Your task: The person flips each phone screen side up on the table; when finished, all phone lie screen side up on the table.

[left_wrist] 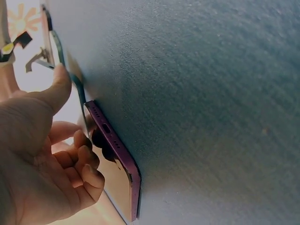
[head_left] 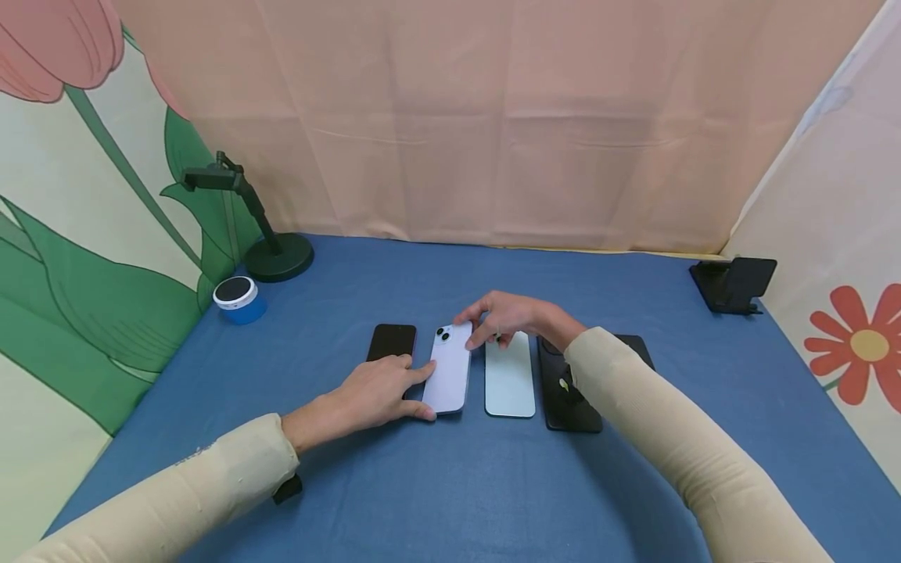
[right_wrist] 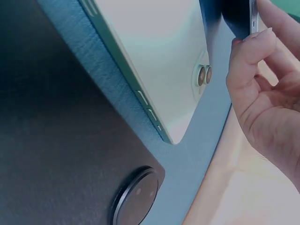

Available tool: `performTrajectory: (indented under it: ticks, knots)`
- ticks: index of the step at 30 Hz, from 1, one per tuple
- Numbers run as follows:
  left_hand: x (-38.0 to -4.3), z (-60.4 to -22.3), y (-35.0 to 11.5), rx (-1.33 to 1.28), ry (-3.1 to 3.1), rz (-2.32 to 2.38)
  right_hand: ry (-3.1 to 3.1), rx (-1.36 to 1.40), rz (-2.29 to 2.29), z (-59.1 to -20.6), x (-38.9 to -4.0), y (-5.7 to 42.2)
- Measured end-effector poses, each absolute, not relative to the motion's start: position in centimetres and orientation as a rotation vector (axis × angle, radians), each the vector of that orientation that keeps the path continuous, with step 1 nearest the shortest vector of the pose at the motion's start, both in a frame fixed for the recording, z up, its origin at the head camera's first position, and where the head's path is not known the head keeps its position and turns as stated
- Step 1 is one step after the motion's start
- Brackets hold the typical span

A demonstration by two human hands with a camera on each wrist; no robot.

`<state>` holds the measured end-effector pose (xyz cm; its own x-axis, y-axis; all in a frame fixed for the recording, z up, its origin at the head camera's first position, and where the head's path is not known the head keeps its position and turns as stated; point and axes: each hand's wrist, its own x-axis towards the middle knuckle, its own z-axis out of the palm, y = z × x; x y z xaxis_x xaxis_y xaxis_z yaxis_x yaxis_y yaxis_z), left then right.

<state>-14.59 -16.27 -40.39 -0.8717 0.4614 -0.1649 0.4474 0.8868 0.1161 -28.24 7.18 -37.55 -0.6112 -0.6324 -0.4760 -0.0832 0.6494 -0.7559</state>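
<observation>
A lavender phone [head_left: 447, 375] with its camera side up is between both hands, tilted in the right wrist view. My left hand [head_left: 376, 391] holds its left side, index finger at the edge and thumb at the lower corner; the other fingers curl loosely [left_wrist: 77, 171]. My right hand [head_left: 508, 314] pinches its upper right corner, thumb and fingertips on the frame in the right wrist view. Left of it lies a black phone [head_left: 391, 342] with a purple frame [left_wrist: 115, 140], partly under my left hand. To the right a pale green phone [head_left: 510, 383] lies camera side up [right_wrist: 154, 51].
A black phone [head_left: 573, 414] with a round camera module [right_wrist: 138, 199] lies under my right forearm, another dark flat object [head_left: 637, 348] beside it. Behind stand a black stand [head_left: 278, 258], a blue-and-white round container [head_left: 242, 305] and a black phone holder [head_left: 739, 285] on the blue-covered table.
</observation>
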Motion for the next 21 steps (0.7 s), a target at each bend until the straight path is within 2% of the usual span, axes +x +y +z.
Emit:
performTrajectory:
  ticks: [10,21]
  knots:
    - [-14.0,-39.5,-15.5,0.900,2.838,0.426,2.107,-0.591,-0.896,-37.0,-28.3,6.9]
    - [-13.8,-39.5,-14.2,0.866,2.785,0.569,2.085,-0.596,-0.902,-36.1,-28.3,6.7]
